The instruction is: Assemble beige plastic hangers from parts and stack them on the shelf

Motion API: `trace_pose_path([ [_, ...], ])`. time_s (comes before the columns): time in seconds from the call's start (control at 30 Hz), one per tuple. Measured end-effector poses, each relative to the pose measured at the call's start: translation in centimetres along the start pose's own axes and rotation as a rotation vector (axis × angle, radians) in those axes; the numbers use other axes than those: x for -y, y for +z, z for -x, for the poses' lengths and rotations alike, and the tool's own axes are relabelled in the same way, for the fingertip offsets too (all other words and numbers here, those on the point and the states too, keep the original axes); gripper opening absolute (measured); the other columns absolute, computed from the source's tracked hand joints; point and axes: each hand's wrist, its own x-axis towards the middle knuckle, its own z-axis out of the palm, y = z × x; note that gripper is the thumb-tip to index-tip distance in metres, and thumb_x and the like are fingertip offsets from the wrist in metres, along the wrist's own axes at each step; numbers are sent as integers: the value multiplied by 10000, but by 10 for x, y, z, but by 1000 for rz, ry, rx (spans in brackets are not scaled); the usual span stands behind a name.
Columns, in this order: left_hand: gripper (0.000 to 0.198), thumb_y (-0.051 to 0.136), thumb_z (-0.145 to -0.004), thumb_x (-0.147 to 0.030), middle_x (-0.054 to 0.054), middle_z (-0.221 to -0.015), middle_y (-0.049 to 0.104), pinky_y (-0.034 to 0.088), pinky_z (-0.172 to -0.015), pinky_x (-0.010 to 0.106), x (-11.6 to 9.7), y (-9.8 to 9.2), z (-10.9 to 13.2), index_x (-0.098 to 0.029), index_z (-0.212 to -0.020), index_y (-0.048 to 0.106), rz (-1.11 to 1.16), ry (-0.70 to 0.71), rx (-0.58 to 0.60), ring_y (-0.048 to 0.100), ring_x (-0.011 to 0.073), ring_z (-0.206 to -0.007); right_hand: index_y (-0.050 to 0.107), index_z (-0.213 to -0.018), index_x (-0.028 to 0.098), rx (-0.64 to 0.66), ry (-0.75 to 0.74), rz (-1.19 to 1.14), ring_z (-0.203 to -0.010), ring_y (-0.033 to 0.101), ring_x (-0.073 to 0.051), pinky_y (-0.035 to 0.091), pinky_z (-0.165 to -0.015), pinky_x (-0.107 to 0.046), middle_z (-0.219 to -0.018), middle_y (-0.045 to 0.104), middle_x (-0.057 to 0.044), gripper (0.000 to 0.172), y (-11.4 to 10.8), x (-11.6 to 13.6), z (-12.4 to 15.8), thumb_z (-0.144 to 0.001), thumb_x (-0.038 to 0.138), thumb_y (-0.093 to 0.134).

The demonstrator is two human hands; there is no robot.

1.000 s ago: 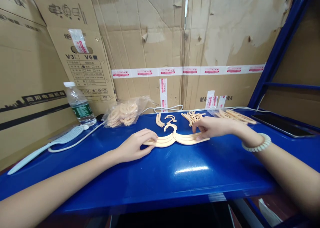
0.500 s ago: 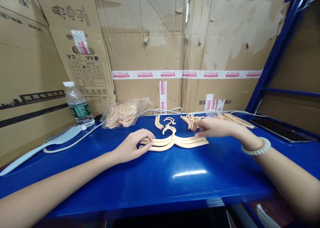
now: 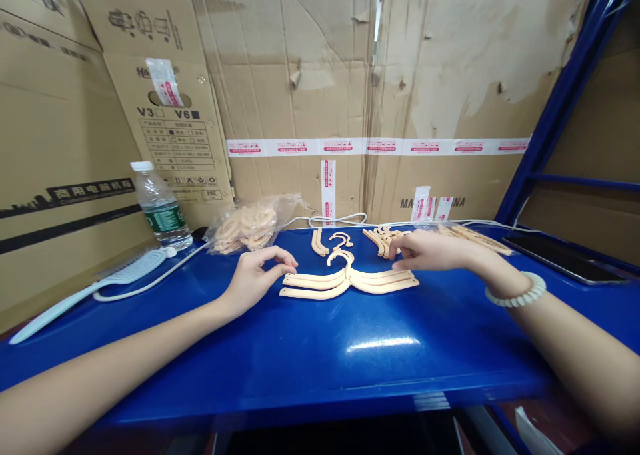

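Cream-coloured folding clothes hangers (image 3: 320,292) lie stacked on the blue table, arms spread left and right, hooks pointing away from me. Just off their left end is my left hand (image 3: 255,278), its thumb and fingertips brought together with nothing visible between them. Beyond the right arms hovers my right hand (image 3: 430,250), fingers bent, index finger and thumb apart. A pile of loose cream hanger parts (image 3: 383,240) lies right by its fingertips, partly hidden by the hand. Behind the stack are a loose hook piece (image 3: 342,240) and a pair of curved arm pieces (image 3: 319,243).
A clear bag of cream parts (image 3: 245,227), a water bottle (image 3: 163,212) and a pale blue hairbrush (image 3: 125,272) are on the left. More long cream pieces (image 3: 483,238) and a dark phone or tablet (image 3: 560,258) lie right. Cardboard (image 3: 295,102) walls the back; a white cable (image 3: 345,220) runs along it.
My left hand has let go of the hangers' left end and drawn a little left. The right hand keeps nearly the same place. The view has shifted slightly.
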Motion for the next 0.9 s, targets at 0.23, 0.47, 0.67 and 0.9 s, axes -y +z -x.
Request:
trace_pose_path([
  [0.23,134,628,-809,-276,14,-736,713,499,-644,250,1,0,0,-180,-727,675,-14,-6,5,650,159,-685,664,-951,171,-33,-17,-39,-736,612,-193,431,-619,-276,-887,670,-77,241,2,-3,-3,-804,334,565],
  [0.47,409,440,-925,-357,32,-761,704,488,-698,272,-5,-2,-12,-168,-616,631,-106,-16,208,646,160,-733,662,-881,163,-326,-45,-8,-767,612,-199,436,-670,-298,-835,681,-73,211,3,-3,-15,-836,338,555],
  [0.67,182,509,-841,-250,34,-937,716,516,-693,276,7,9,-49,-188,-932,655,-197,-24,354,660,178,-822,672,-879,138,-377,37,-77,-783,643,-185,456,-707,-276,-841,703,-79,155,-3,7,-55,-816,236,570],
  [0.9,291,584,-752,-182,105,-1072,671,466,-883,401,41,35,-80,-158,-1041,610,-352,112,496,615,261,-999,650,-635,120,-179,215,-155,-519,594,-158,462,-531,-253,-555,633,-60,194,6,17,-113,-749,276,645],
])
